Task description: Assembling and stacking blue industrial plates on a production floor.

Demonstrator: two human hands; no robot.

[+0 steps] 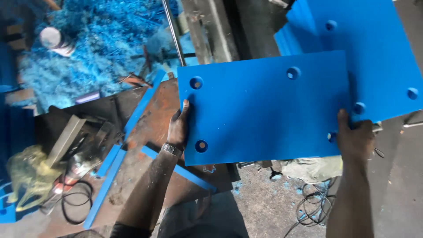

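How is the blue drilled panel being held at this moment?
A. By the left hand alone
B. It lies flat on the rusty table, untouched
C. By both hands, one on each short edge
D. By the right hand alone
C: the left hand grips the left edge of the blue panel and the right hand grips its right edge.

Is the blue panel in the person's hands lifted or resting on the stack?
Lifted, it seems: the left hand and right hand grip opposite edges of the blue panel, which overhangs the floor.
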